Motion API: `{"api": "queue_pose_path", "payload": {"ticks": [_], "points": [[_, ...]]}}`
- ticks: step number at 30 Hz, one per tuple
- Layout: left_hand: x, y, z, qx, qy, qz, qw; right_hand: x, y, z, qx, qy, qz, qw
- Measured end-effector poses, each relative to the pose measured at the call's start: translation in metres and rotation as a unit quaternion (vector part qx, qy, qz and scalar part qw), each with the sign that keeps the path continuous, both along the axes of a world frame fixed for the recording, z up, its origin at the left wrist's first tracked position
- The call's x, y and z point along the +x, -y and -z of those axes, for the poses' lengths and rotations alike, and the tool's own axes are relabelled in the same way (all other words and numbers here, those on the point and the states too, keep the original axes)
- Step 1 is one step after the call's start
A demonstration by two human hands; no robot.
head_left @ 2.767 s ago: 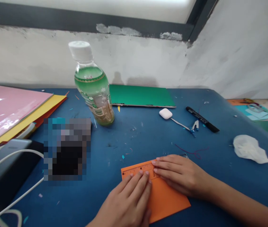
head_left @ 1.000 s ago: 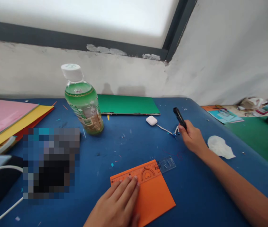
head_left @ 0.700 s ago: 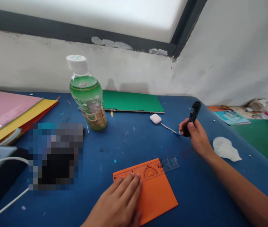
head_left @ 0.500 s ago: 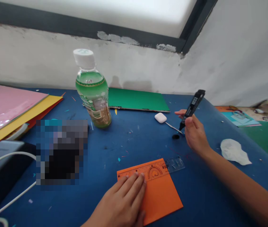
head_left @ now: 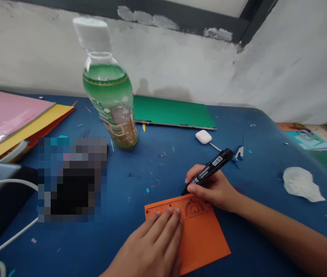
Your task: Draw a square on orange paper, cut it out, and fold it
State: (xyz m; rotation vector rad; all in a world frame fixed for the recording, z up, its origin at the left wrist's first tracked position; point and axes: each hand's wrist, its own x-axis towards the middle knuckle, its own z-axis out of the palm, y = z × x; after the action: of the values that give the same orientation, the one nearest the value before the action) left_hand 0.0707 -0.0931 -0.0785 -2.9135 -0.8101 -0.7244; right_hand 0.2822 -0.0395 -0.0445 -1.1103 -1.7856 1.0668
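An orange sheet of paper lies on the blue table near its front edge. A clear ruler rests along the sheet's far edge. My left hand lies flat on the paper, fingers stretched out onto the ruler. My right hand grips a black permanent marker, tip pointing down at the ruler's far edge.
A green drink bottle stands at the back left, a green board behind it. Pink and yellow sheets lie stacked on the left. A white earbud case, a crumpled tissue and a white cable are about.
My right hand left the paper, picked up the black marker at the back right, and brought it back to the ruler. My left hand stayed on the paper.
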Motion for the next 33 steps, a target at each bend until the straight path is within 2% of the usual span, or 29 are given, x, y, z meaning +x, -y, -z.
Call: {"api": "queue_pose_path", "payload": {"ticks": [4,21,33], "points": [[0.0015,-0.0006,-0.0024,-0.004,0.007,0.0,1.0,0.0037,-0.0021,0.0054,-0.005,0.046,-0.046,0.998],[0.0,-0.0005,-0.0103,-0.025,-0.028,0.012,0.999,0.0016,-0.0009,0.0068,0.022,0.045,-0.052,0.997],[0.0006,0.001,-0.0085,-0.034,-0.026,0.005,0.999,0.0022,-0.0004,0.0082,0.023,0.064,-0.065,0.996]]}}
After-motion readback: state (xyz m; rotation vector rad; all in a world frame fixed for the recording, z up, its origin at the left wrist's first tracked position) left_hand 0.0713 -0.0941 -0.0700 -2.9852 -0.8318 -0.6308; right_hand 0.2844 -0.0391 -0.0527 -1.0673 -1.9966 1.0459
